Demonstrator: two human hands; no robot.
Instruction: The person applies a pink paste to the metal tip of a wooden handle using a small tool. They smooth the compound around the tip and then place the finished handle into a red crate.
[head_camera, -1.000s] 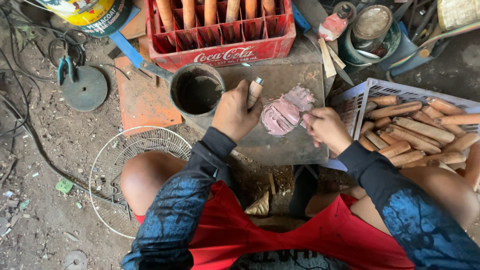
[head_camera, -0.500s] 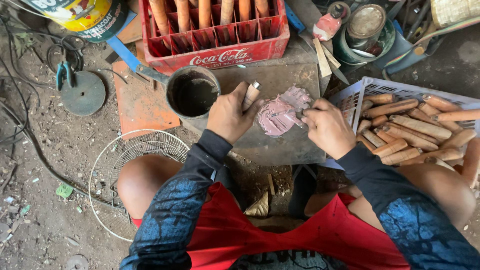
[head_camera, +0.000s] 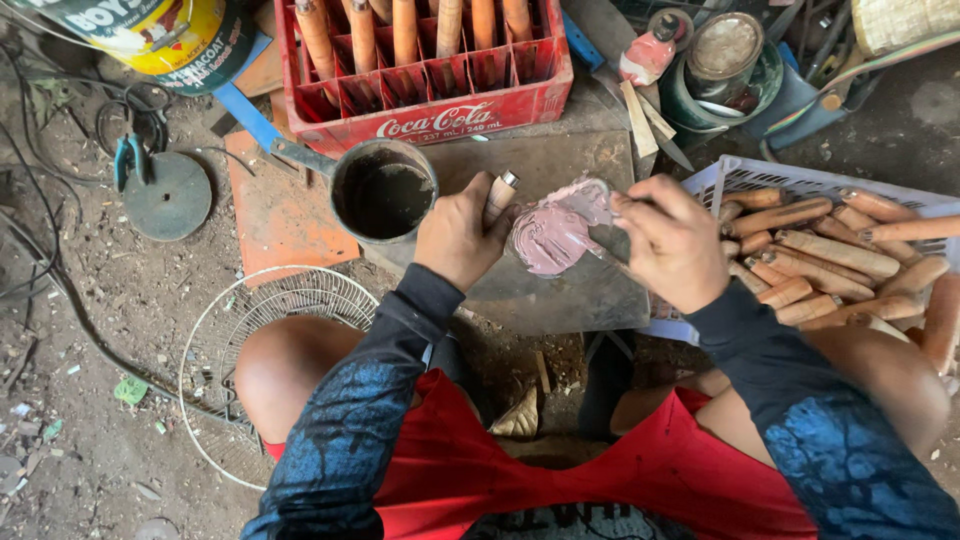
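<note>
My left hand grips a short wooden handle with a metal ferrule at its top end, held upright over a grey slab. Beside it on the slab lies a blob of pink putty. My right hand holds a thin flat blade whose tip rests in the putty. A dark round tin of dark liquid stands just left of my left hand.
A red bottle crate with upright wooden handles stands behind the slab. A white basket at right holds several wooden handles. A wire fan guard, a paint bucket and a round metal disc lie at left. Tins clutter the back right.
My right hand has pushed the blade left into the putty, gathering it into a rounder heap. My left hand keeps the handle upright in about the same place.
</note>
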